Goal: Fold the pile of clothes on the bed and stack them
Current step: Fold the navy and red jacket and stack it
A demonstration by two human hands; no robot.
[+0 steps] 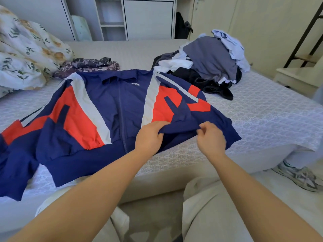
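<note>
A navy, red and white zip jacket (108, 109) lies spread front-up across the bed (262, 110), its left sleeve hanging toward the near edge. Its right sleeve is folded in over the body. My left hand (150, 137) grips the navy cuff end of that sleeve near the hem. Just to the right, my right hand (210, 138) pinches the same navy fabric. A pile of unfolded clothes (209, 62) in grey, white, light blue and black sits at the back right of the bed. A crumpled purple patterned garment (89, 65) lies behind the jacket.
A floral duvet and pillow (26, 49) fill the bed's far left. White wardrobe shelving (113, 20) stands behind the bed. Another person's sneaker (298, 177) is on the floor at the right, beside a low cream cabinet (297, 75). My knees are against the bed's near edge.
</note>
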